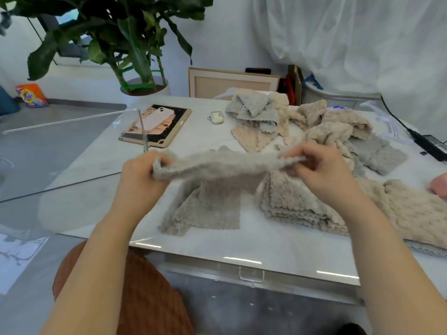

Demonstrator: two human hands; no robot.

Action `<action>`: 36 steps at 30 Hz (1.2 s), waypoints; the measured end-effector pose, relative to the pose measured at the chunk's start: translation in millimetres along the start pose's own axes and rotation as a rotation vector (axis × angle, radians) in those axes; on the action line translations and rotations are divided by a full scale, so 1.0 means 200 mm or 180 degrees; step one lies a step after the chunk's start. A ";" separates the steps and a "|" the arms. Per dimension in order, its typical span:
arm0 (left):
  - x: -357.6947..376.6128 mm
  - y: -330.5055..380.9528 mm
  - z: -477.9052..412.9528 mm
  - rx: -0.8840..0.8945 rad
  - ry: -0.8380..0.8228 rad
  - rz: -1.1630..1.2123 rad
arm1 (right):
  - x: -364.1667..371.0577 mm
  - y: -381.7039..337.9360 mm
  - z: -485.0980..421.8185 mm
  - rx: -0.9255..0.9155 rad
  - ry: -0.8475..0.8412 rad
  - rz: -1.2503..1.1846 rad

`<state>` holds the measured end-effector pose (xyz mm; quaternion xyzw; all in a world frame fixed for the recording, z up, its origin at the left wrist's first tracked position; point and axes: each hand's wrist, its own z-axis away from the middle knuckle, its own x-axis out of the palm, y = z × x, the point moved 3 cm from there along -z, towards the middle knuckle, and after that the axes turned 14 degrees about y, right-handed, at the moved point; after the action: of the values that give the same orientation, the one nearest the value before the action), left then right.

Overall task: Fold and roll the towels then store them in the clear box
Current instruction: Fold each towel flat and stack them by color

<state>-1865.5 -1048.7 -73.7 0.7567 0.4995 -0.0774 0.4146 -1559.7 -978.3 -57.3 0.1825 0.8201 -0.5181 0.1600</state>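
Observation:
A grey towel (217, 165) hangs stretched between my two hands above the white table (242, 247). My left hand (140, 172) grips its left end and my right hand (324, 170) pinches its right end. Its lower part drapes down onto the table (205, 211). Beside it, under my right hand, lies a stack of folded beige towels (290, 201). More loose grey and beige towels (261, 117) are heaped at the back. The clear box (72, 146) stands at the table's left, its walls barely visible.
A tablet with a phone on it (157, 124) and an earbud case (216, 117) lie behind the towel. A potted plant (135, 68) stands at the back left. A black power brick with its cable (428, 143) sits at the right edge.

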 end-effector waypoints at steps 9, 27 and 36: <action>0.02 -0.27 0.53 -0.1221 -0.2858 0.0072 | 0.09 0.25 0.38 0.1118 -0.2892 0.0724; 0.05 -0.35 0.52 -0.2170 -0.2045 0.0705 | 0.37 0.38 0.36 0.0838 -0.1559 0.1006; 0.17 -0.41 0.42 -0.1623 -0.1098 -0.0232 | 0.47 0.39 0.38 0.0216 -0.1724 0.1635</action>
<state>-1890.3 -1072.7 -190.8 0.5856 0.4519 -0.0918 0.6667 -1600.3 -1003.1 -192.3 0.2439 0.6579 -0.5175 0.4898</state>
